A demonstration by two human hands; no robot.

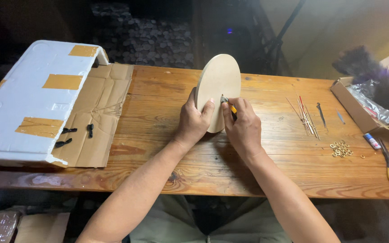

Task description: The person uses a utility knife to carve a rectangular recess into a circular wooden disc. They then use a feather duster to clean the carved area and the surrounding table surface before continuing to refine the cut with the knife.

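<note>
The left hand point(194, 121) grasps a pale round wooden disc point(219, 87) standing on edge on the wooden table point(266, 166), steadying it upright so its rim faces the right hand point(244, 128), which pinches a small yellow-handled tool point(228, 106) against that edge. Far right, an open cardboard box point(354, 108) holds crinkled clear plastic packaging; thin sticks point(306, 118) and small brass rings point(341, 149) lie loose nearby

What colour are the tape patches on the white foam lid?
Brownish tan tape patches on the foam lid, head view.
</note>
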